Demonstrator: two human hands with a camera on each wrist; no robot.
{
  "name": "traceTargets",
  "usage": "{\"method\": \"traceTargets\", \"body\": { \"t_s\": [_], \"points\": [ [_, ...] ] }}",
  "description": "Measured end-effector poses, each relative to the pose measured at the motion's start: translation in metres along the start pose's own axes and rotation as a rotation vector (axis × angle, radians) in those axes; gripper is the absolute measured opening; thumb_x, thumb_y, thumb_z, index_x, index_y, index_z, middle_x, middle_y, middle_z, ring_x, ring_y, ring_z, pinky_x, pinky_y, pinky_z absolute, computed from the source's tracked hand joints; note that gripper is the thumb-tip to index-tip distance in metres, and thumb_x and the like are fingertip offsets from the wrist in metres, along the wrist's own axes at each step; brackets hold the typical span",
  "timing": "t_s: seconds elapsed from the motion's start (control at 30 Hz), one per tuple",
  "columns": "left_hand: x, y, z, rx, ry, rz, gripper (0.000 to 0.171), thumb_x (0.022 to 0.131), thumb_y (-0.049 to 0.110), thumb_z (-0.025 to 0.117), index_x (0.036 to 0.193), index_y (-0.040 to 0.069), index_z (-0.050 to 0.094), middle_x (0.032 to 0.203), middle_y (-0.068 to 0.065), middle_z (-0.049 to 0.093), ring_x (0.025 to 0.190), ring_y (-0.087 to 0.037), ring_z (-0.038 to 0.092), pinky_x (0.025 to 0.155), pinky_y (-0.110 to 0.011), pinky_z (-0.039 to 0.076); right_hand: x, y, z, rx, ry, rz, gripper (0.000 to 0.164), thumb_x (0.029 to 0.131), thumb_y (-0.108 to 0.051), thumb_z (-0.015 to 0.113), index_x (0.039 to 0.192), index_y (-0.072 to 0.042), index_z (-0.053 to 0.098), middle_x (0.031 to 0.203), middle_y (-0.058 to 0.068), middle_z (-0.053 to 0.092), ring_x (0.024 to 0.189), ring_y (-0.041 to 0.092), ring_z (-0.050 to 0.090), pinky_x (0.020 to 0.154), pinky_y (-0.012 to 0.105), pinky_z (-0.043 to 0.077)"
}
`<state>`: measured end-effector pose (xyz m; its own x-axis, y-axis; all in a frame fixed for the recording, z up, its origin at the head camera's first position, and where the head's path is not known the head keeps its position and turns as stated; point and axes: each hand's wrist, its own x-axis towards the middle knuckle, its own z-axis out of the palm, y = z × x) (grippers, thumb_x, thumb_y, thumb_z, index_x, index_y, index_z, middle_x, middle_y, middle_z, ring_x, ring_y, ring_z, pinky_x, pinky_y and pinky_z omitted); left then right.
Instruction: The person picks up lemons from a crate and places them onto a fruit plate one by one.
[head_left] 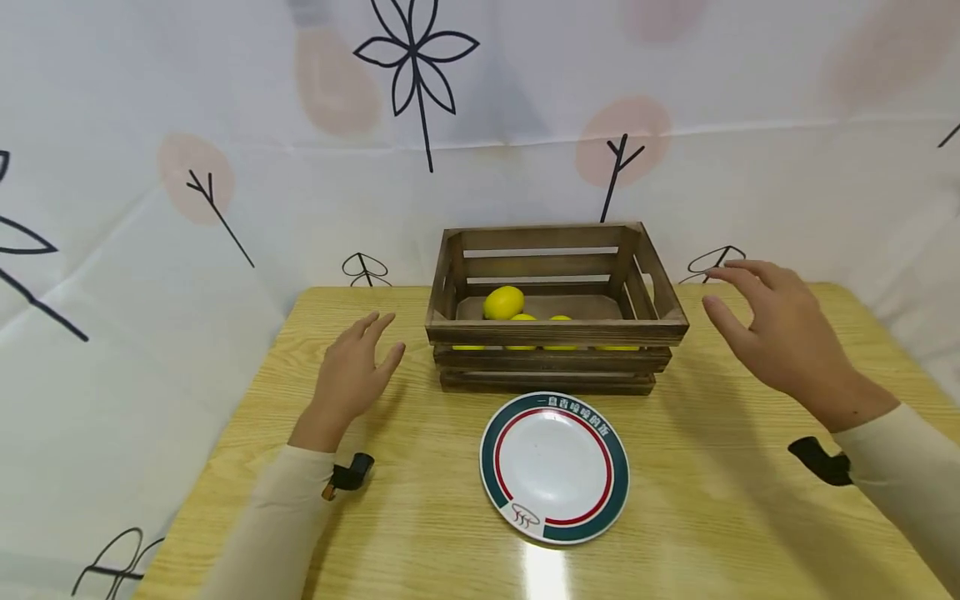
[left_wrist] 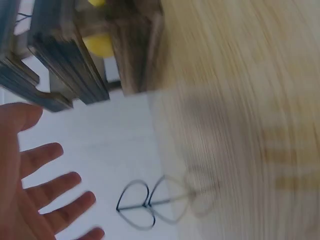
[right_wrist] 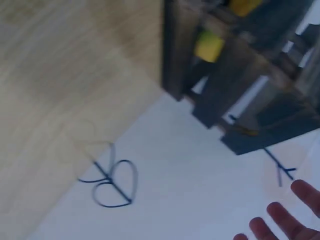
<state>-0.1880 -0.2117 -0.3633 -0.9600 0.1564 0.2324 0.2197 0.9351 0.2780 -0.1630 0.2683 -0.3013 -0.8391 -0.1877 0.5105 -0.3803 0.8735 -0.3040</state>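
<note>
A brown slatted wooden crate stands on the table, holding several yellow lemons; the lower ones show only partly behind the front slats. In front of it lies a round plate, white with a green rim and a red ring. My left hand hovers left of the crate, fingers spread, touching nothing. To the crate's right, my right hand is in the air with relaxed fingers, apart from the crate. Both wrist views show the crate slats blurred, with the fingertips clear of them.
The wooden table has light wood grain. A white cloth with flower and leaf drawings hangs behind it and along the left side. A black strap piece sticks out at the left wrist, another at the right.
</note>
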Motion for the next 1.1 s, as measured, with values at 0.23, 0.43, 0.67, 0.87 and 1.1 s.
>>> {"method": "traceTargets", "body": {
  "t_s": [0.23, 0.43, 0.67, 0.87, 1.1],
  "points": [
    [0.011, 0.015, 0.012, -0.44, 0.072, -0.03, 0.044, 0.095, 0.045, 0.04, 0.134, 0.025, 0.046, 0.136, -0.004, 0.046, 0.123, -0.026, 0.045, 0.097, -0.048, 0.039, 0.02, -0.037, -0.017, 0.073, 0.114, -0.096, 0.023, 0.091, -0.017, 0.052, 0.11, -0.01, 0.064, 0.115, 0.013, 0.057, 0.109, 0.034, 0.047, 0.08, 0.046, 0.035],
    [0.021, 0.026, 0.022, -0.895, -0.008, -0.175, 0.04, 0.098, 0.038, 0.038, 0.133, 0.02, 0.046, 0.135, -0.003, 0.047, 0.123, -0.023, 0.045, 0.099, -0.044, 0.039, 0.037, -0.061, -0.018, 0.088, 0.113, -0.161, 0.019, 0.09, -0.015, 0.054, 0.103, -0.009, 0.065, 0.11, 0.009, 0.059, 0.107, 0.029, 0.049, 0.075, 0.036, 0.036],
    [0.028, 0.03, 0.039, -1.297, -0.123, -0.357, 0.038, 0.1, 0.033, 0.032, 0.134, 0.018, 0.043, 0.14, -0.005, 0.04, 0.128, -0.024, 0.041, 0.104, -0.041, 0.036, 0.051, -0.072, -0.01, 0.123, 0.168, -0.24, 0.015, 0.087, -0.011, 0.056, 0.095, -0.009, 0.068, 0.099, 0.005, 0.063, 0.09, 0.015, 0.051, 0.067, 0.02, 0.034],
    [0.029, 0.031, 0.052, -1.384, -0.131, -0.418, 0.036, 0.099, 0.031, 0.038, 0.133, 0.023, 0.046, 0.136, -0.001, 0.045, 0.128, -0.02, 0.041, 0.106, -0.039, 0.033, 0.063, -0.076, -0.001, 0.14, 0.142, -0.235, 0.015, 0.088, -0.011, 0.054, 0.093, -0.009, 0.068, 0.093, 0.002, 0.062, 0.081, 0.008, 0.05, 0.07, 0.017, 0.036],
    [0.028, 0.033, 0.058, -1.542, -0.176, -0.423, 0.04, 0.099, 0.032, 0.038, 0.137, 0.022, 0.041, 0.136, -0.003, 0.044, 0.128, -0.019, 0.04, 0.108, -0.038, 0.028, 0.074, -0.078, 0.011, 0.144, 0.004, -0.135, 0.021, 0.092, -0.02, 0.049, 0.099, -0.011, 0.066, 0.096, 0.0, 0.059, 0.076, 0.008, 0.047, 0.065, 0.022, 0.038]
  ]
}}
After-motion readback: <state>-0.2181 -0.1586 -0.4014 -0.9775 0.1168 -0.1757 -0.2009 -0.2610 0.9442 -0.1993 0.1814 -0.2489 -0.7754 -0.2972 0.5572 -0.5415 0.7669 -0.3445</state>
